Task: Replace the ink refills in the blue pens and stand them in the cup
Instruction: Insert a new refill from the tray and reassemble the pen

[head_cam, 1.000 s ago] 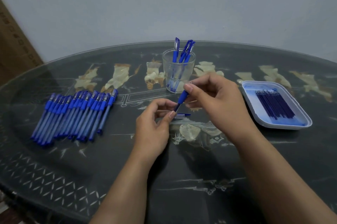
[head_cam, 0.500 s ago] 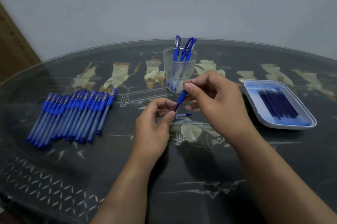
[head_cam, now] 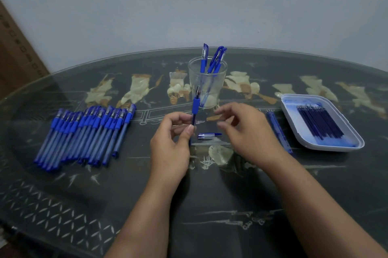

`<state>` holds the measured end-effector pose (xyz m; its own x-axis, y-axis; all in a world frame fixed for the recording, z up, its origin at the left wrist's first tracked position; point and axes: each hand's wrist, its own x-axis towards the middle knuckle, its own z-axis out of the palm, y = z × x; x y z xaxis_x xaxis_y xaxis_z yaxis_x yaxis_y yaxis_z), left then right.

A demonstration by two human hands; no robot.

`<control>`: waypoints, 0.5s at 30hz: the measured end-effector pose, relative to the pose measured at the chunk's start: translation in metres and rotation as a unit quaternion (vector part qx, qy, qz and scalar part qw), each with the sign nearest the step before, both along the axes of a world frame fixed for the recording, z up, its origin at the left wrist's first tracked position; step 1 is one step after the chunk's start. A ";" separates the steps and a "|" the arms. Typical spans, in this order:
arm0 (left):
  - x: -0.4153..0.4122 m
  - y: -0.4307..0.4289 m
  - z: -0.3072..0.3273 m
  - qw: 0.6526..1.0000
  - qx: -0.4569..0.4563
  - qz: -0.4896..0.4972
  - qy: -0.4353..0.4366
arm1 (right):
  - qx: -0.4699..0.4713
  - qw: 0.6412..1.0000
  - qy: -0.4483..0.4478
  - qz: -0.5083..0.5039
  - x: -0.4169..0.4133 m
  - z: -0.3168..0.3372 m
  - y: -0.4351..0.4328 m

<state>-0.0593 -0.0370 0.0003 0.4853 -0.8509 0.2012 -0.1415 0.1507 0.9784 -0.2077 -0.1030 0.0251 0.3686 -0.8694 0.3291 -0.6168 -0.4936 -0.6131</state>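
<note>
My left hand (head_cam: 171,142) pinches a blue pen (head_cam: 195,105) by its barrel and holds it upright, tip up, uncapped. My right hand (head_cam: 247,131) hovers just right of it, fingers loosely curled and blurred, holding nothing. The pen's cap (head_cam: 209,135) lies on the table between my hands. A clear cup (head_cam: 207,83) behind the held pen has three capped blue pens (head_cam: 212,60) standing in it. A row of several blue pens (head_cam: 84,136) lies at the left. A white tray (head_cam: 354,131) at the right holds several dark blue refills (head_cam: 321,123).
A few blue refills or pen parts (head_cam: 279,129) lie on the table between my right hand and the tray. The dark glass-topped table (head_cam: 210,205) has a curved front edge at lower left. A cardboard box (head_cam: 14,52) stands at far left against the wall.
My right hand has let go of the pen and pulled away to the right. My left hand now holds the pen alone and has turned it upright.
</note>
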 end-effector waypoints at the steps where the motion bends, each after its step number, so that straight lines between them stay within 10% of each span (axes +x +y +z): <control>1: 0.000 -0.001 -0.001 1.000 0.000 0.003 0.003 | -0.018 0.998 0.057 0.012 0.000 -0.005 -0.001; 9: 0.000 -0.003 -0.003 1.000 -0.001 -0.001 0.014 | -0.027 0.996 0.076 0.045 0.006 -0.019 -0.003; 15: -0.003 0.000 0.001 0.999 0.008 -0.048 -0.012 | 0.123 0.921 -0.370 0.007 -0.009 0.031 0.000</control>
<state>-0.0623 -0.0367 0.0009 0.3959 -0.8968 0.1976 -0.1510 0.1487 0.9773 -0.2169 -0.1028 0.0565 0.1344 -0.9478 0.2890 0.0208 -0.2889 -0.9571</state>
